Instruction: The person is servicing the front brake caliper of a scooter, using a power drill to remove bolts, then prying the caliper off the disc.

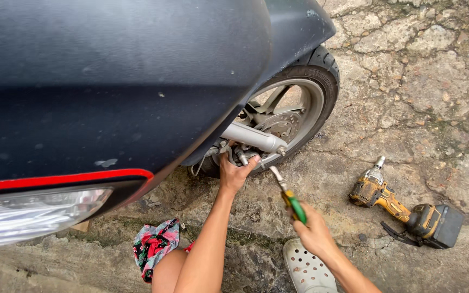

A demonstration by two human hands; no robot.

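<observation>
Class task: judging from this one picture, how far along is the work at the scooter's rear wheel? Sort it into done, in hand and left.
Done: nothing shows as finished; the rear wheel is on the scooter and no loose parts lie about.
In hand: the left hand grips fittings under the silver exhaust pipe, while the right hand works a green-handled screwdriver there.
Left: the yellow impact wrench lies unused on the cracked ground.
</observation>
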